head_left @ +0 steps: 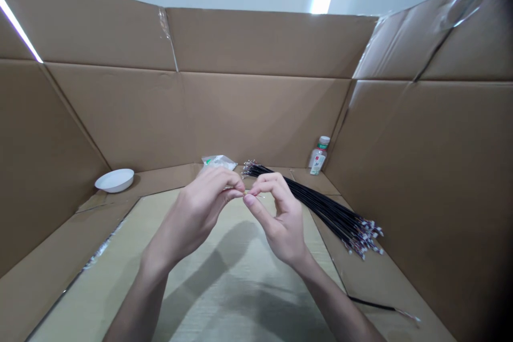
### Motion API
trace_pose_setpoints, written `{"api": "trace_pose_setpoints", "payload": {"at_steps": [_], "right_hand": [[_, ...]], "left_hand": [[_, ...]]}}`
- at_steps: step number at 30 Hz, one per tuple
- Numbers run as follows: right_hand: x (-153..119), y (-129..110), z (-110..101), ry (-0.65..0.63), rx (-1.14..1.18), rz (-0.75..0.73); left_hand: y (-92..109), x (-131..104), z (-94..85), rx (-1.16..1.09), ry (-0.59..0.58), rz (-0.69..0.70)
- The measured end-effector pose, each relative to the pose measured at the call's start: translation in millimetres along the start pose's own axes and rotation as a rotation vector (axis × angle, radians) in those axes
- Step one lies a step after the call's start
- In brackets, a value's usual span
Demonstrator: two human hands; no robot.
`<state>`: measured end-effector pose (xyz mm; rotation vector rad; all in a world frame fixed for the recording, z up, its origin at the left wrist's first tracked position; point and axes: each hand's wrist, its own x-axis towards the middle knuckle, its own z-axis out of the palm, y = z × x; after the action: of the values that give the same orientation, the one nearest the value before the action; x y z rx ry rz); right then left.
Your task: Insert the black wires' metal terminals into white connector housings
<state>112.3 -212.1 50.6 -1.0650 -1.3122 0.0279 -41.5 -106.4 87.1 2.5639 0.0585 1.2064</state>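
My left hand and my right hand meet above the middle of the pale tabletop, their fingertips almost touching. Each is closed in a pinch of thumb and forefinger. Thin, fine strands, wire-like, show at the fingertips; what they belong to is too small to make out. Behind and right of my right hand lies a thick bundle of black cables, with bare ends at the back and white connectors at the front.
A white bowl sits at the back left. A plastic bag and a small bottle stand by the back cardboard wall. One single black cable lies at the lower right. Cardboard walls enclose three sides.
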Motion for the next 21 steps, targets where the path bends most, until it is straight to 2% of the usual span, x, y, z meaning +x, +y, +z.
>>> {"api": "trace_pose_setpoints", "payload": {"at_steps": [9,14,21], "right_hand": [[-3.3,-3.2,1.9,0.045,-0.090,-0.085],[-2.0,-4.7,1.3,0.083,-0.079,-0.067],[-2.0,-4.1,0.6,0.075,-0.032,-0.046]], "left_hand": [[1.3,-0.1,2.2,0.018,0.048,0.065],[0.0,1.1,1.7,-0.050,0.043,-0.142],[0.5,4.2,7.5,-0.491,-0.011,-0.276]]}}
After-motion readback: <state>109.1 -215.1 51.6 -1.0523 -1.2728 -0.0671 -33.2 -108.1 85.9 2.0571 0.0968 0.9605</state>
